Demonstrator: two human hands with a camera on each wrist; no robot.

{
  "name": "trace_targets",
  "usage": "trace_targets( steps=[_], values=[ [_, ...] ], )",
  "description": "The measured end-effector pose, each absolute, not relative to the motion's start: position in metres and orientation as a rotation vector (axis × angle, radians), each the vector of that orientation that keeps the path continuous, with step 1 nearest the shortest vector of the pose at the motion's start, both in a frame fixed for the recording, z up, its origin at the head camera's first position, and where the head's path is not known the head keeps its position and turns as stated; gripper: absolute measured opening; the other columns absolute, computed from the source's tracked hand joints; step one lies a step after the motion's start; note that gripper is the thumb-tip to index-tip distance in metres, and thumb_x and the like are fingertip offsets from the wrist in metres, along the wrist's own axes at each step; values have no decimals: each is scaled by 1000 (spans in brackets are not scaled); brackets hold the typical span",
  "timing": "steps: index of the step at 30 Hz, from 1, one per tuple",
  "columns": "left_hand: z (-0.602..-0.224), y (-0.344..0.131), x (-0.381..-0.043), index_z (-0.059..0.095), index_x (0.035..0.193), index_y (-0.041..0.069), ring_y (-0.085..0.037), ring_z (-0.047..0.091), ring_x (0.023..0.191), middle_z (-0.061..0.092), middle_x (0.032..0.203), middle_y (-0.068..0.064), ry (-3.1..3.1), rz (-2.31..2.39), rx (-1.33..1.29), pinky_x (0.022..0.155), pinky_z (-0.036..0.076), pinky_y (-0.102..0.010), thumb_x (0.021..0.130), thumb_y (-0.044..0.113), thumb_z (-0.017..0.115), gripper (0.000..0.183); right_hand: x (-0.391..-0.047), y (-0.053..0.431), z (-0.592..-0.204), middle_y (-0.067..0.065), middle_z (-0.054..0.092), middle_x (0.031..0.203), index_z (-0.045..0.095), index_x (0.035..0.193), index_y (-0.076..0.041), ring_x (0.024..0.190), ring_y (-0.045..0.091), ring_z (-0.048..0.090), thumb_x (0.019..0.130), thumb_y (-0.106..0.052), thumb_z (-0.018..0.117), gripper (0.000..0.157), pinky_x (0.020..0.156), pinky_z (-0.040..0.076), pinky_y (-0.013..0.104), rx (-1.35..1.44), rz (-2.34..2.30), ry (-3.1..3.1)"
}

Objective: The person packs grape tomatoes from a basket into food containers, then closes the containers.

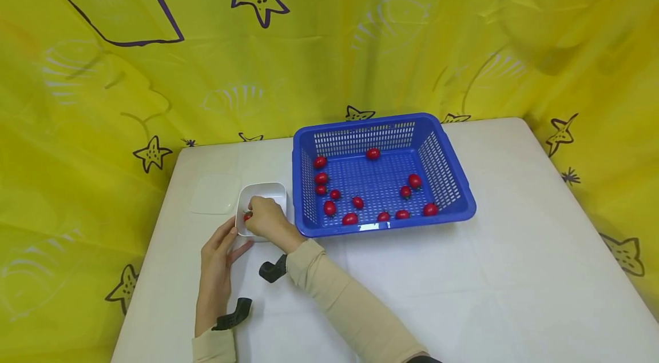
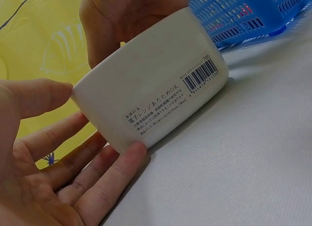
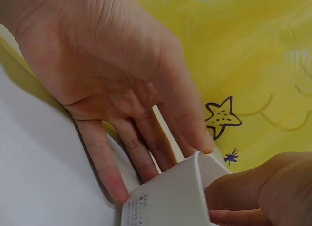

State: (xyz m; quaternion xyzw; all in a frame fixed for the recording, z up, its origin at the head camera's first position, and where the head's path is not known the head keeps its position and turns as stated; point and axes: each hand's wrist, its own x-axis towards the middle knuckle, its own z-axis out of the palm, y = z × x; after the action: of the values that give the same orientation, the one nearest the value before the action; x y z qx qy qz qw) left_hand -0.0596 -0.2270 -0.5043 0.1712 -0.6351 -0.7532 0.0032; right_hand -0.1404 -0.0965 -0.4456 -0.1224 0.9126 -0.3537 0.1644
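A white square plastic container (image 1: 278,194) stands at the left of the table; its printed side with a barcode (image 2: 201,76) shows in the left wrist view. My left hand (image 1: 217,263) holds the container by its near left corner, thumb at the rim and fingers spread round the side. Inside the container, the fingers of my right hand (image 1: 270,220) pinch a red cherry tomato (image 1: 248,216). The container wall hides these fingertips in both wrist views. A blue basket (image 1: 468,206) just to the right holds several cherry tomatoes (image 1: 329,208), some with green stems.
Behind the container lies a flat translucent lid (image 1: 212,194). White cloth covers the table (image 1: 463,294), and a yellow patterned curtain (image 1: 319,66) hangs along its back and sides. Each wrist carries a dark mount (image 1: 234,315).
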Motion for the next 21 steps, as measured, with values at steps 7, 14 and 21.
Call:
trace_targets(
  steps=[7,14,21],
  values=[
    [-503,-226,-60,51,141,4,-10,60,118,52,139,1,-2011,-2343,557,89,59,-31,100,25,57,47,-137,-92,-435,4,73,96,69,104,-6,79,14,60,83,-11,68,22,63,47,20,-402,-974,2658],
    [-502,-226,-59,51,141,4,-10,60,118,53,137,2,-2011,-2344,565,89,59,-31,100,25,57,47,-133,-83,-417,6,74,103,68,113,-7,87,15,65,84,-13,68,29,71,52,20,-489,-1004,2663],
    [-503,-225,-60,51,141,3,-10,61,117,54,136,3,-1987,-2350,581,88,59,-31,100,23,58,46,-128,-72,-400,8,74,109,67,119,-9,93,16,68,88,-15,67,32,76,55,22,-482,-1076,2599]
  ],
)
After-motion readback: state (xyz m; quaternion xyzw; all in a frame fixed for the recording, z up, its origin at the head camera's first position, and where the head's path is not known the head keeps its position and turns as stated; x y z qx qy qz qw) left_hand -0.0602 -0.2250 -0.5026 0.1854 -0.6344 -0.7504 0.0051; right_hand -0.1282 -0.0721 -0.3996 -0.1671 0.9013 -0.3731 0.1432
